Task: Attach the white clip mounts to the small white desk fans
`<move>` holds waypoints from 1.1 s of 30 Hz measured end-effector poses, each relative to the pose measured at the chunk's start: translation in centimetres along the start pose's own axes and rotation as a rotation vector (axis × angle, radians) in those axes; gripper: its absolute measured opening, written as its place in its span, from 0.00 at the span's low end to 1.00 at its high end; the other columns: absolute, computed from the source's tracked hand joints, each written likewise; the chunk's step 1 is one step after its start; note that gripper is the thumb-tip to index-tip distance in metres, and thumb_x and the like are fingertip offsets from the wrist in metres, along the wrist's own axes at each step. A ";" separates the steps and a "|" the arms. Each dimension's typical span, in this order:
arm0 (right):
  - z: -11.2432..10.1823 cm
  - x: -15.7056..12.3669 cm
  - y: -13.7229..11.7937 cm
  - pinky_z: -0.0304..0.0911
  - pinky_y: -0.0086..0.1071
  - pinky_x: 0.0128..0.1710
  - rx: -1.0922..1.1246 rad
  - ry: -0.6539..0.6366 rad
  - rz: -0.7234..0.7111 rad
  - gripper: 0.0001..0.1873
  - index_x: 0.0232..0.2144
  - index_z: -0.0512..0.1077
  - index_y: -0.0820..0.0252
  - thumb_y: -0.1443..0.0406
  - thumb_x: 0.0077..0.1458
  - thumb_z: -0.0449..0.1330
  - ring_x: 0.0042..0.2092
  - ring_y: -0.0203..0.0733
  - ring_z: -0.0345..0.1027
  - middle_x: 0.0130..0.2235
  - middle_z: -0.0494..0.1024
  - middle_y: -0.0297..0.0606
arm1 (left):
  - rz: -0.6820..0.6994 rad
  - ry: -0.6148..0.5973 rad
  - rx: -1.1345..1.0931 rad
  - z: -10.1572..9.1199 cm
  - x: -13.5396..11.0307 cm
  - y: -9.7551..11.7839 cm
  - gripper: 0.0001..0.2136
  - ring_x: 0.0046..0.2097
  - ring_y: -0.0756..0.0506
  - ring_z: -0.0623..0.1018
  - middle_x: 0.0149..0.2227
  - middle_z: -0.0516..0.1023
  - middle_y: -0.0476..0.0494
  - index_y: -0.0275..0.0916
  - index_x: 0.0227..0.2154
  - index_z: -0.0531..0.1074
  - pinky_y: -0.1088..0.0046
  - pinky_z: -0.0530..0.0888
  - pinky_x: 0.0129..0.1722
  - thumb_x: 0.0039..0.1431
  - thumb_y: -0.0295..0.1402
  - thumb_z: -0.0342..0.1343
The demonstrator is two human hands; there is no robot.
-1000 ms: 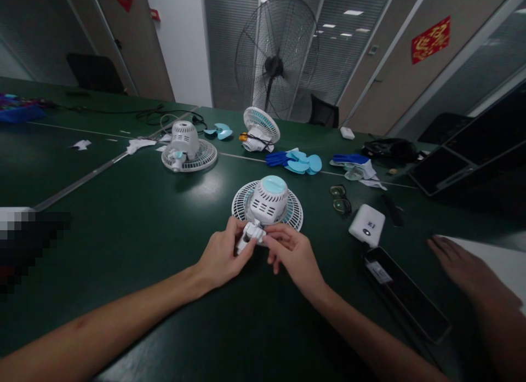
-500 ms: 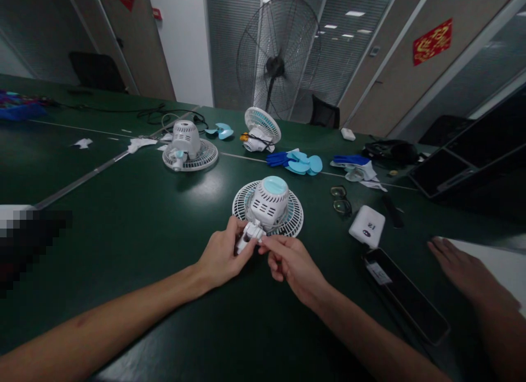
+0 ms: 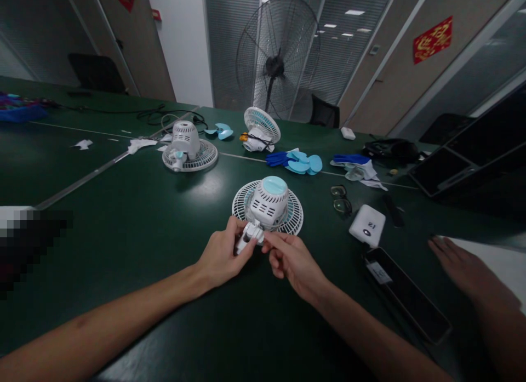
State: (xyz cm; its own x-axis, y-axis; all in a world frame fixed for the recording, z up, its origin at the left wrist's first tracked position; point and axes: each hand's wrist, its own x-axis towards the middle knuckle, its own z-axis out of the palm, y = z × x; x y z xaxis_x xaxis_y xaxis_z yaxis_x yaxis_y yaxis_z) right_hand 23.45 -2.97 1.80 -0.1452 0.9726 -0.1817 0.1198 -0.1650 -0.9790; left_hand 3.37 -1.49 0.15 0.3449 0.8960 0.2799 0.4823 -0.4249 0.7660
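Note:
A small white fan (image 3: 269,202) with a pale blue cap lies face down on its round grille in front of me. My left hand (image 3: 224,249) is closed around the white clamp (image 3: 250,234) at the fan's near side, thumb and fingers on either side of it. My right hand (image 3: 291,261) pinches at the clamp's right side, thumb against forefinger. Whatever lies between those fingertips is too small or hidden to make out. Its other fingers are curled in.
A second fan (image 3: 186,141) lies face down at left; a third (image 3: 261,131) stands tilted behind. Blue fan blades (image 3: 304,163), glasses (image 3: 341,200), a white box (image 3: 367,226) and a black device (image 3: 406,294) lie rightward. Another person's hand (image 3: 464,267) rests at far right.
My right hand has shifted very slightly at the clamp's side, a touch to the right and up. The left hand and the fan stay where they were.

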 end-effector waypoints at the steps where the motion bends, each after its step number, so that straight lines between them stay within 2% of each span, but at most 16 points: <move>1: -0.1 -0.1 0.1 0.62 0.27 0.15 -0.057 0.027 -0.071 0.18 0.41 0.77 0.60 0.51 0.66 0.60 0.20 0.32 0.67 0.34 0.81 0.38 | 0.001 0.003 0.000 0.0 0.0 0.0 0.12 0.27 0.48 0.76 0.34 0.79 0.46 0.39 0.48 0.62 0.73 0.67 0.26 0.70 0.40 0.54; 5: -1.4 -0.6 0.7 0.76 0.33 0.35 -0.612 0.098 -0.667 0.12 0.49 0.78 0.59 0.60 0.66 0.62 0.38 0.42 0.80 0.42 0.84 0.44 | 0.016 0.015 -0.012 0.1 0.0 -0.1 0.12 0.27 0.48 0.75 0.34 0.79 0.47 0.39 0.48 0.63 0.74 0.67 0.25 0.70 0.39 0.54; 7: -1.7 -0.8 0.8 0.76 0.36 0.42 -0.764 0.089 -0.823 0.11 0.48 0.79 0.59 0.64 0.69 0.58 0.45 0.46 0.80 0.45 0.85 0.46 | 0.024 0.012 -0.015 0.1 0.1 -0.1 0.11 0.27 0.48 0.76 0.34 0.80 0.47 0.39 0.48 0.63 0.74 0.67 0.25 0.70 0.39 0.54; 9: -1.5 -0.7 0.7 0.75 0.36 0.40 -0.727 0.118 -0.780 0.11 0.45 0.80 0.59 0.64 0.70 0.57 0.43 0.45 0.80 0.43 0.85 0.45 | 0.024 0.006 -0.018 0.1 0.0 0.0 0.12 0.28 0.48 0.76 0.35 0.80 0.46 0.39 0.48 0.63 0.73 0.67 0.25 0.70 0.39 0.54; 10: -1.3 -0.6 0.6 0.75 0.35 0.37 -0.639 0.121 -0.679 0.11 0.43 0.80 0.59 0.62 0.69 0.58 0.39 0.44 0.80 0.40 0.84 0.44 | 0.022 0.004 -0.018 0.0 0.0 0.0 0.12 0.28 0.48 0.76 0.35 0.80 0.46 0.39 0.49 0.63 0.73 0.67 0.25 0.70 0.39 0.54; 14: 0.1 0.0 0.3 0.62 0.27 0.16 -0.020 -0.017 -0.042 0.20 0.36 0.76 0.60 0.49 0.66 0.58 0.21 0.33 0.66 0.29 0.78 0.36 | 0.016 0.000 0.005 0.0 -0.1 0.1 0.13 0.28 0.47 0.77 0.35 0.80 0.46 0.39 0.49 0.63 0.72 0.69 0.26 0.70 0.40 0.54; 16: 0.3 0.0 0.3 0.59 0.26 0.14 0.115 -0.058 0.085 0.22 0.37 0.76 0.61 0.47 0.65 0.59 0.20 0.31 0.64 0.32 0.78 0.37 | 0.022 0.001 0.015 -0.1 -0.1 0.1 0.13 0.28 0.47 0.77 0.35 0.80 0.45 0.39 0.49 0.63 0.72 0.69 0.26 0.70 0.40 0.54; 18: 0.1 -0.3 0.6 0.64 0.28 0.17 -0.021 0.017 -0.043 0.21 0.42 0.77 0.60 0.48 0.64 0.61 0.22 0.33 0.67 0.36 0.80 0.40 | 0.025 0.004 0.010 -0.1 0.0 0.2 0.12 0.28 0.47 0.77 0.35 0.80 0.45 0.39 0.49 0.63 0.73 0.68 0.26 0.70 0.40 0.54; 20: -0.5 -0.7 0.8 0.71 0.31 0.26 -0.304 0.094 -0.301 0.19 0.49 0.77 0.58 0.52 0.63 0.63 0.29 0.38 0.73 0.41 0.81 0.44 | 0.019 0.010 0.002 -0.1 0.0 0.2 0.12 0.27 0.48 0.76 0.35 0.80 0.46 0.39 0.48 0.63 0.73 0.68 0.26 0.70 0.40 0.54; 22: -0.9 -1.0 0.9 0.73 0.35 0.36 -0.511 0.104 -0.489 0.16 0.49 0.78 0.57 0.55 0.65 0.62 0.38 0.43 0.76 0.43 0.82 0.46 | 0.013 0.011 0.004 -0.1 0.0 0.2 0.12 0.27 0.47 0.76 0.35 0.80 0.46 0.39 0.48 0.63 0.73 0.68 0.26 0.70 0.40 0.54; 23: -0.9 -1.0 0.9 0.72 0.36 0.37 -0.543 0.103 -0.515 0.14 0.47 0.79 0.57 0.56 0.65 0.62 0.39 0.44 0.76 0.43 0.82 0.45 | 0.013 0.007 0.009 -0.1 0.0 0.2 0.12 0.27 0.47 0.76 0.35 0.80 0.45 0.39 0.48 0.63 0.73 0.68 0.26 0.70 0.40 0.54; 25: -0.6 -0.9 0.7 0.70 0.33 0.31 -0.441 0.091 -0.393 0.14 0.41 0.78 0.58 0.54 0.67 0.59 0.34 0.42 0.75 0.37 0.81 0.43 | 0.012 -0.001 0.020 -0.1 0.0 0.1 0.13 0.27 0.47 0.77 0.35 0.81 0.45 0.39 0.49 0.63 0.72 0.68 0.26 0.70 0.41 0.54; 27: 0.0 -0.7 0.4 0.64 0.29 0.20 -0.194 0.018 -0.132 0.19 0.39 0.76 0.58 0.50 0.67 0.56 0.25 0.36 0.69 0.33 0.78 0.39 | 0.010 -0.006 0.027 -0.1 -0.1 0.0 0.13 0.28 0.47 0.77 0.35 0.80 0.45 0.39 0.49 0.63 0.72 0.69 0.27 0.70 0.41 0.54; 29: 0.4 -0.5 0.2 0.59 0.28 0.15 0.006 -0.080 0.067 0.23 0.41 0.74 0.59 0.46 0.68 0.52 0.21 0.35 0.66 0.33 0.77 0.38 | 0.007 -0.007 0.027 0.0 -0.1 0.0 0.13 0.29 0.46 0.78 0.36 0.80 0.45 0.39 0.49 0.63 0.71 0.69 0.27 0.70 0.41 0.54; 31: 0.3 -0.5 0.3 0.62 0.29 0.17 -0.030 -0.059 0.027 0.22 0.44 0.74 0.58 0.47 0.68 0.53 0.23 0.36 0.69 0.35 0.78 0.39 | -0.001 -0.010 0.016 0.0 -0.1 0.0 0.13 0.29 0.46 0.78 0.36 0.81 0.45 0.39 0.49 0.63 0.72 0.69 0.27 0.70 0.41 0.55; 33: -0.4 -0.5 0.5 0.69 0.32 0.25 -0.280 0.035 -0.209 0.19 0.48 0.75 0.58 0.50 0.65 0.59 0.29 0.40 0.74 0.38 0.79 0.42 | -0.006 -0.006 0.001 0.0 0.0 -0.1 0.13 0.29 0.46 0.78 0.37 0.81 0.45 0.40 0.49 0.63 0.72 0.69 0.27 0.69 0.41 0.55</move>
State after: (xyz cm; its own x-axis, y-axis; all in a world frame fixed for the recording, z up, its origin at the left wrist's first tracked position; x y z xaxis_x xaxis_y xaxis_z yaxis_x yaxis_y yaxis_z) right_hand 23.95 -3.50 1.48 -0.1614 0.9865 0.0284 0.3562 0.0850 -0.9305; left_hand 3.35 -1.49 0.05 0.3468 0.8978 0.2713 0.4853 -0.4193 0.7672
